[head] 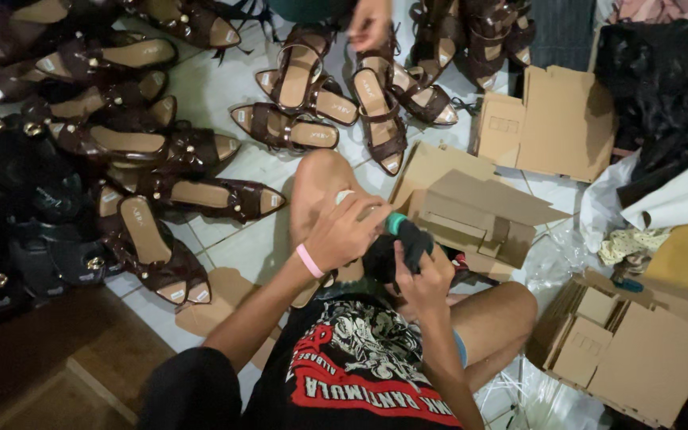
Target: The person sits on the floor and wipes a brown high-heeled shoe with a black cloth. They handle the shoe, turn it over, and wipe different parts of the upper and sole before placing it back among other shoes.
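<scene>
Item: one dark shoe, black or very dark brown, held over the lap of a seated person, just in front of a bent knee and beside a half-folded cardboard shoe box. Left hand, with a pink band at the wrist, is clenched round a small teal-tipped object, perhaps a glue tube or applicator; its body is hidden in the fist and its kind cannot be told. Right hand is closed on the shoe from below, fingers wrapped round its dark upper. Handling, as judged: the shoe looks light, with a stiff sole and soft, pliable straps that would fold or slip if gripped alone; the glossy finish seen on the matching brown sandals suggests a smooth, scuffable surface. Best hold is likely at the sole edge or heel, where it is rigid. Surroundings: many brown heeled sandals in pairs across the white tiled floor; black sandals with gold buckles at left; flat cardboard box blanks and a stack of folded boxes at right; clear plastic wrap. Another person's hand reaches in at the top, above a sandal.
</scene>
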